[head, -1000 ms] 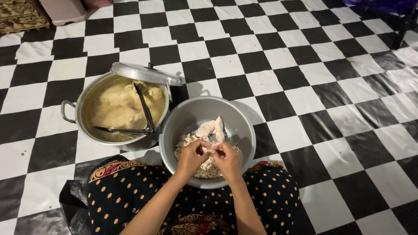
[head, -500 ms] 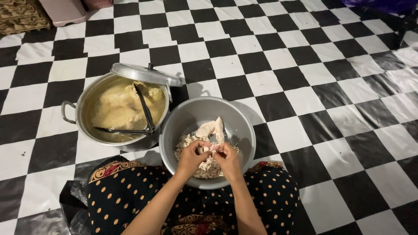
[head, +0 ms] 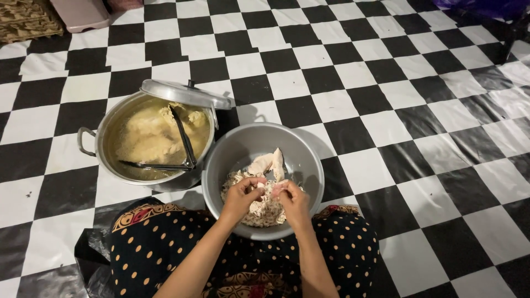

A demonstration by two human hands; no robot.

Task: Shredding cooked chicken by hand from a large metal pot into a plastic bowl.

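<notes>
Both hands meet over the round grey metal bowl (head: pixel 263 171), which sits on the black-and-white checkered floor (head: pixel 386 110) against the person's knees. The left hand (head: pixel 241 197) and right hand (head: pixel 291 200) each pinch a piece of pale cooked chicken (head: pixel 267 189) between them, fingers closed on it, above a heap of shredded meat (head: pixel 259 212) (a larger whole piece lies at the far side). Left of the bowl stands a silver pot of yellowish broth (head: pixel 149 140) with black tongs (head: pixel 176 154) inside and its lid (head: pixel 185 94) tilted on the far rim.

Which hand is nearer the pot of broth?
Left. The left hand works over the bowl beside the pot; the right hand is farther away.
</notes>
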